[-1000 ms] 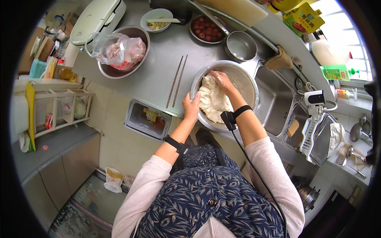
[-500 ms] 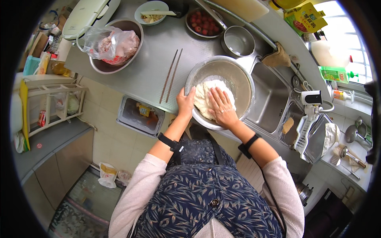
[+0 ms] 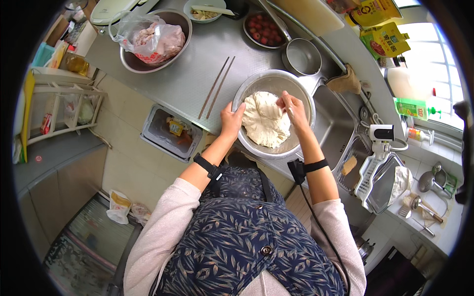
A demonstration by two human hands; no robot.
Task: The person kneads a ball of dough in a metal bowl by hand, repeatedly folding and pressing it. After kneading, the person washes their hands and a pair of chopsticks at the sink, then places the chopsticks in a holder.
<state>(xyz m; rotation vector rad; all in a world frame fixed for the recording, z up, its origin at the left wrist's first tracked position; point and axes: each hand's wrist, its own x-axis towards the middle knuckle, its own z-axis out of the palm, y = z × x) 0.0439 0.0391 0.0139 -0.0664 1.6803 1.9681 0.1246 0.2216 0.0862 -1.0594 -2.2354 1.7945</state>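
Pale, soft dough (image 3: 265, 121) lies inside the round steel bowl (image 3: 247, 89) on the metal counter (image 3: 192, 74). The left hand (image 3: 230, 120) clasps the bowl's near rim, fingers curled. The right hand (image 3: 293, 107) pinches the dough's far edge.

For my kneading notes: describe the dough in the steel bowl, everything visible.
The dough is a pale cream, soft-looking mass with a lumpy, folded surface, filling much of the round steel bowl on the grey counter beside the sink. The right hand presses its far right edge; the left hand grips the bowl's rim beside its left edge.
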